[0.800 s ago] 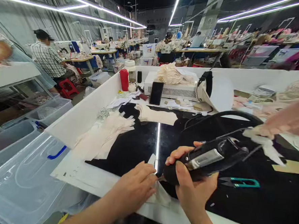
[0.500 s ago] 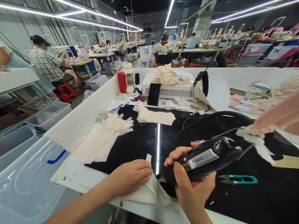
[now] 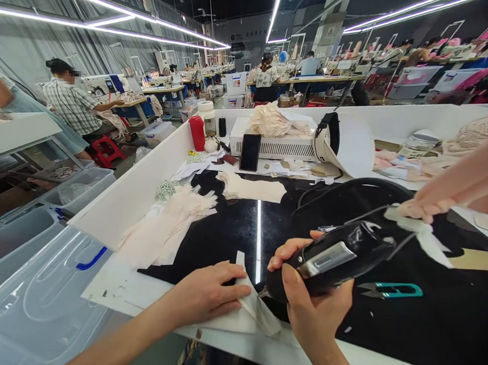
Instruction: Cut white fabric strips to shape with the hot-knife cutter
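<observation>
My right hand (image 3: 313,302) is wrapped round a black corded power tool (image 3: 325,262) with a silver plate on its side. The tool slants down to the left, and its narrow metal tip is close to a pale cloth piece (image 3: 256,314) at the table's front edge. My left hand (image 3: 210,290) lies on that cloth with its fingers apart, just left of the tip. Whether the tip touches the cloth I cannot tell. Right of my right hand lies a pair of teal thread snips (image 3: 394,291). A stack of cream cloth strips (image 3: 171,222) rests to the left.
Another stack of cream pieces (image 3: 250,187) lies farther back on the black mat (image 3: 224,231). Behind it stand a phone (image 3: 250,152), a white vented box (image 3: 287,147) and a red bottle (image 3: 196,133). Pink cloth (image 3: 468,174) hangs at right, tied to the tool's cord.
My left hand has shifted slightly and its fingers have spread over the cloth. The tool and my right hand have barely moved.
</observation>
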The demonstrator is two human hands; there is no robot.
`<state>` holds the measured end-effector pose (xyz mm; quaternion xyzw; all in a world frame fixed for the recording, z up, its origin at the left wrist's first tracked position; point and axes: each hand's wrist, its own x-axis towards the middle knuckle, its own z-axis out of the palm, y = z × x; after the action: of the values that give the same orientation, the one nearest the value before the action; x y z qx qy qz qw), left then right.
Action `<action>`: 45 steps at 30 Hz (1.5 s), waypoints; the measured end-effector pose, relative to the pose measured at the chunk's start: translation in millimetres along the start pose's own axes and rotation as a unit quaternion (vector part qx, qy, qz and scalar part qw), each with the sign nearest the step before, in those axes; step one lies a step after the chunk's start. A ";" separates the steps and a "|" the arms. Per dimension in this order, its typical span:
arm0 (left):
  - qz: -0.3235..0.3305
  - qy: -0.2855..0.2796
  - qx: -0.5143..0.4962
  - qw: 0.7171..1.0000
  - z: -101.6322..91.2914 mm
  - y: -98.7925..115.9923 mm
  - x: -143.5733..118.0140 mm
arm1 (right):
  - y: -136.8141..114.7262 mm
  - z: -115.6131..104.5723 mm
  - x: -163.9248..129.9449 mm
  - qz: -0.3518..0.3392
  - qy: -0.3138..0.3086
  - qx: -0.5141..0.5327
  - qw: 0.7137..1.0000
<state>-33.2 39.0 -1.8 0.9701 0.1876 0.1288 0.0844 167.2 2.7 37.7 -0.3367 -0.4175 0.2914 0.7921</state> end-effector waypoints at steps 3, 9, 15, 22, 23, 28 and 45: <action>0.003 0.007 0.003 1.000 0.2 0.7 -0.2 | -1.1 1.0 0.4 0.010 0.010 0.003 1.000; 0.000 0.007 -0.006 1.000 0.8 2.0 0.1 | 1.8 7.6 3.3 0.014 0.025 0.023 0.999; -0.003 0.010 -0.016 1.000 5.1 2.0 1.0 | 7.9 6.9 3.6 0.018 0.007 -0.012 1.000; -0.020 0.008 -0.009 1.000 5.7 4.0 1.2 | 10.3 9.4 7.8 0.002 0.018 -0.001 1.000; -0.024 0.008 -0.009 1.000 5.9 4.3 1.2 | 11.2 9.6 7.9 0.000 0.017 -0.004 1.000; -0.031 0.014 -0.017 0.999 9.2 4.0 1.5 | 15.1 7.3 8.1 0.015 -0.001 -0.012 1.000; -0.026 0.050 -0.034 0.998 16.3 5.6 2.4 | 18.2 13.2 18.5 0.019 0.019 -0.019 0.999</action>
<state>-24.5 32.9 -15.7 0.9540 0.2118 0.1811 0.1110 161.5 31.2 37.7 -0.3651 -0.4017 0.2920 0.7875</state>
